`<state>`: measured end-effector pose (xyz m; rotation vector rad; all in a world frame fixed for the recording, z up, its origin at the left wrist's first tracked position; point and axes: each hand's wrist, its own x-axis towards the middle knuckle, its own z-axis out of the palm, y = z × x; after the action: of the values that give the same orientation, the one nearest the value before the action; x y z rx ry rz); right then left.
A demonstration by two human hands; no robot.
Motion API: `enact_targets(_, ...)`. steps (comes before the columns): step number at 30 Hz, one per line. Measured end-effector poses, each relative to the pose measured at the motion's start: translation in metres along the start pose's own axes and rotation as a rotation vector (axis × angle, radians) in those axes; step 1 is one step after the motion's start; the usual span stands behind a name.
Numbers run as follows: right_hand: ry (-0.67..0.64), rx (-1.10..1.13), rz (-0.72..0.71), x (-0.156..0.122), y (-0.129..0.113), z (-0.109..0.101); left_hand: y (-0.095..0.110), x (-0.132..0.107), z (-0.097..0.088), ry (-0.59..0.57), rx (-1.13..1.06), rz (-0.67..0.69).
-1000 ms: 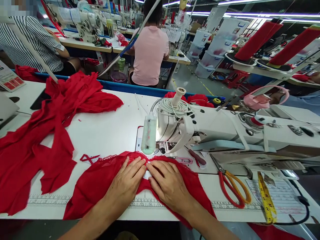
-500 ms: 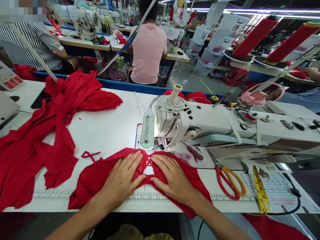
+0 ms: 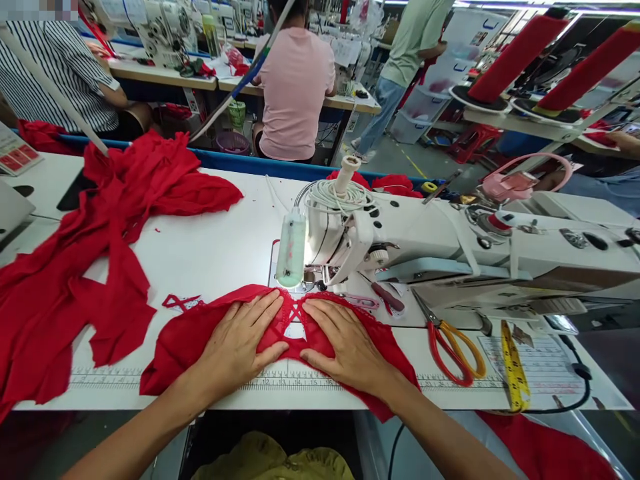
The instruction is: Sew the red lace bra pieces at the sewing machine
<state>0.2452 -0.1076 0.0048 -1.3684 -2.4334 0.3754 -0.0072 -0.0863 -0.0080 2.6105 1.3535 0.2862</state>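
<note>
My left hand (image 3: 239, 343) lies flat, fingers apart, on the left half of a red lace garment piece (image 3: 190, 340) spread on the white sewing table (image 3: 210, 253). My right hand (image 3: 345, 345) lies flat on its right half. Between my fingertips a crossed strap part of the garment shows, just in front of the needle area of the white sewing machine (image 3: 425, 247). Neither hand grips anything; both press the fabric down.
A heap of red fabric (image 3: 100, 227) covers the table's left. Red-and-orange scissors (image 3: 453, 347), a yellow tape measure (image 3: 513, 363) and small snips (image 3: 387, 298) lie to the right. Red thread cones (image 3: 510, 63) stand at back right. Other people work at benches behind.
My hands have slid slightly apart, and the crossed strap part now shows between them. The view has shifted; a person in a green shirt has appeared in the background.
</note>
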Motion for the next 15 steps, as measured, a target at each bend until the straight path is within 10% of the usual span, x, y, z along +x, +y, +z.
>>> enact_targets(15, 0.026, 0.011, -0.028, -0.0009, 0.0012, 0.002, 0.0006, -0.0003, -0.0003, 0.021, 0.008, 0.012)
